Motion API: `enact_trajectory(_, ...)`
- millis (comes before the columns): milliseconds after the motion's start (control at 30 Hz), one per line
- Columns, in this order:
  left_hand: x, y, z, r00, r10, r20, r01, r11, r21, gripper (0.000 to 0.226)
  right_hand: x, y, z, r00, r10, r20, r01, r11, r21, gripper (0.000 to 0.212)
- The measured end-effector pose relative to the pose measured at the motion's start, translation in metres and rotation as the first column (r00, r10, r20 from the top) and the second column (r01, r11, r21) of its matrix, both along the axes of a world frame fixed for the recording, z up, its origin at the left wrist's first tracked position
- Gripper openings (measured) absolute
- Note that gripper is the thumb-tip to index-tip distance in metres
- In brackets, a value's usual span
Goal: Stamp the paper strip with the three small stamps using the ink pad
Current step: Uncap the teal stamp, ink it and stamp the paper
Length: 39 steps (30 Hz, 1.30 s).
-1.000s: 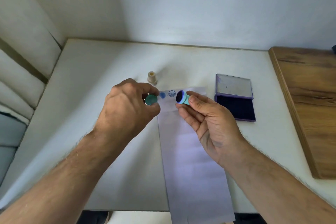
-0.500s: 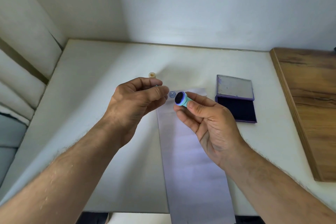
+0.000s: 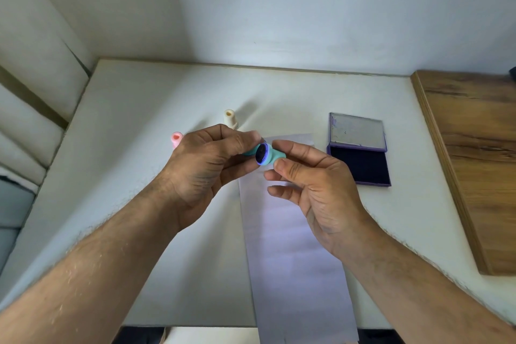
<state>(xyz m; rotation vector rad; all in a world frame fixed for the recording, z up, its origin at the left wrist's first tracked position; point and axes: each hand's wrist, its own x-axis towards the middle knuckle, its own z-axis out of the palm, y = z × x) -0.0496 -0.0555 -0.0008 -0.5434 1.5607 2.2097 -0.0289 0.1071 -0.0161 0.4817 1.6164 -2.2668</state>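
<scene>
Both hands hold the teal stamp (image 3: 269, 156) above the paper strip's (image 3: 290, 232) far end: right hand (image 3: 315, 187) pinching its body, left hand (image 3: 206, 165) gripping its cap. Likely recapping; next, the pink stamp (image 3: 176, 139).

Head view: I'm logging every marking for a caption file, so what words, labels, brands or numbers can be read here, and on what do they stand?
None can be read.
Teal stamp: its inked face is dark and blurred, its design unreadable.
Ink pad: the open lid shows only scuffs, no lettering.
Paper strip: no print visible; the hands cover its far end.
Pink stamp and cream stamp: no visible markings.
</scene>
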Motion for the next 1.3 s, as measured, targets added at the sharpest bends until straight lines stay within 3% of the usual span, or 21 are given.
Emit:
enact_trajectory(200,0.0014,0.0003,-0.0024,0.998,-0.048,-0.029,0.049,0.998,0.037,0.009,-0.001,0.0022,-0.0013,0.999,-0.007,-0.034,0.008,0.999,0.034,0.023)
enact_trajectory(400,0.0011,-0.0033,-0.0028,0.996,-0.078,-0.046,0.075,0.996,-0.054,0.022,-0.0007,0.0032,-0.0035,0.998,0.009,-0.064,-0.005,0.998,0.056,0.022)
enact_trajectory(500,0.0013,-0.0035,-0.0014,0.993,-0.102,-0.065,0.097,0.992,-0.077,0.041,-0.0019,0.0041,-0.0047,0.988,0.02,-0.155,0.006,0.986,0.165,0.023)
enact_trajectory(733,0.0024,-0.0034,-0.0024,0.99,-0.125,-0.071,0.114,0.983,-0.147,0.038,0.0016,0.0051,-0.0078,0.912,0.134,-0.388,0.086,0.861,0.501,0.026)
enact_trajectory(867,0.0018,-0.0031,-0.0029,0.986,-0.137,-0.097,0.121,0.98,-0.155,0.037,0.0012,0.0063,-0.0068,0.91,0.103,-0.402,0.117,0.866,0.486,0.029)
enact_trajectory(1100,0.0021,-0.0036,-0.0054,0.981,-0.139,-0.135,0.119,0.981,-0.152,0.033,-0.0008,0.008,-0.0019,0.953,0.013,-0.304,0.086,0.947,0.309,0.018)
enact_trajectory(1300,0.0036,-0.003,-0.0083,0.972,-0.162,-0.171,0.126,0.971,-0.203,0.032,-0.0031,0.0099,0.0007,0.976,0.005,-0.219,0.061,0.954,0.295,0.007)
